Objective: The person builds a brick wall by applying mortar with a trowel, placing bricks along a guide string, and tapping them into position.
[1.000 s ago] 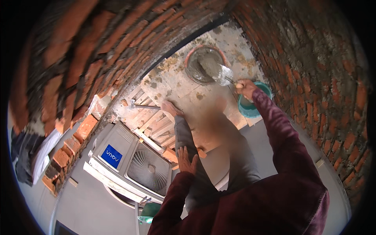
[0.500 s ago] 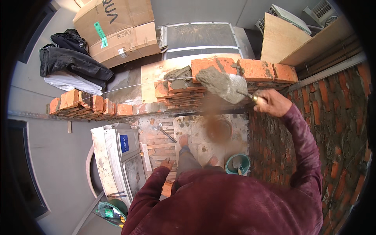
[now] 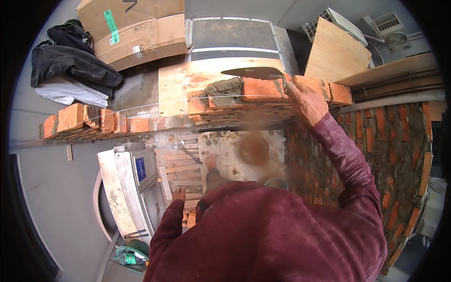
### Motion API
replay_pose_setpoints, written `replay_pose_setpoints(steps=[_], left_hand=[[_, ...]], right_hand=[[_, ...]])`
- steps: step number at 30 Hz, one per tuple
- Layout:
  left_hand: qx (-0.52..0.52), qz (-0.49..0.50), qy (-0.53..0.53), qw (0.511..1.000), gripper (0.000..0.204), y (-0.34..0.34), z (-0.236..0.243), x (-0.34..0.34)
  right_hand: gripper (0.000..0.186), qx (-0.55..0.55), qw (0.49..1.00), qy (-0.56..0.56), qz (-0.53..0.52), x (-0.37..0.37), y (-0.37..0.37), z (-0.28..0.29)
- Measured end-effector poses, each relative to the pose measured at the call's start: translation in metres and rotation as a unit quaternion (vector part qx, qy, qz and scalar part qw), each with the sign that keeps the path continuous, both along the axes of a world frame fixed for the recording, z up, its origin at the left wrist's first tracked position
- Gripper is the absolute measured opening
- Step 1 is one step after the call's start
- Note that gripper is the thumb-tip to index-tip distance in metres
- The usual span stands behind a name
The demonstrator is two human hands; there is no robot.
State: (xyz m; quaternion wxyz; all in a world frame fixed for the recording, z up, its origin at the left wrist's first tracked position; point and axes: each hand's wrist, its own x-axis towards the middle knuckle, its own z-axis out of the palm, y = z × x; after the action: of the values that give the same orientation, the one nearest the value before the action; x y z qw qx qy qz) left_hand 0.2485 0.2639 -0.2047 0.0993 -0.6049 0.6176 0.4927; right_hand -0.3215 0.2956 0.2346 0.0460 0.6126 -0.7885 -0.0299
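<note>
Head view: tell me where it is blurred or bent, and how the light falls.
Head view: soft, even daylight, no hard shadows and no glare; a black fisheye rim, with the brick wall and taut string line bowing toward it; a smeared blurred patch sits below the wall; the right hand holding the trowel and the wet mortar are sharp; the left hand hangs low, small but clear.
</note>
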Motion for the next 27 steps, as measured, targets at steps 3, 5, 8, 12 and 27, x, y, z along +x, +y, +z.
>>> replay_pose_setpoints(steps=[3, 5, 8, 12, 27], left_hand=[[-0.009, -0.022, 0.003, 1.0, 0.056, -0.016, -0.006, -0.023], [0.01, 0.014, 0.064, 0.998, 0.054, -0.023, -0.023, -0.035], [0.028, 0.026, 0.122, 0.992, 0.051, -0.036, 0.0, -0.074], [0.079, -0.015, 0.116, 0.99, 0.049, -0.035, -0.02, -0.083], [0.057, -0.111, 0.055, 0.991, 0.056, -0.01, -0.034, -0.039]], right_hand=[[0.025, 0.013, 0.99, -0.126, -0.056, 0.011, 0.027, 0.031], [0.026, 0.076, 0.956, -0.256, -0.121, 0.02, 0.055, 0.049], [0.031, 0.168, 0.805, -0.487, -0.294, 0.07, 0.083, 0.056], [0.033, 0.137, 0.672, -0.65, -0.328, 0.12, 0.067, 0.008], [0.032, -0.006, 0.653, -0.685, -0.322, 0.145, 0.006, -0.067]])
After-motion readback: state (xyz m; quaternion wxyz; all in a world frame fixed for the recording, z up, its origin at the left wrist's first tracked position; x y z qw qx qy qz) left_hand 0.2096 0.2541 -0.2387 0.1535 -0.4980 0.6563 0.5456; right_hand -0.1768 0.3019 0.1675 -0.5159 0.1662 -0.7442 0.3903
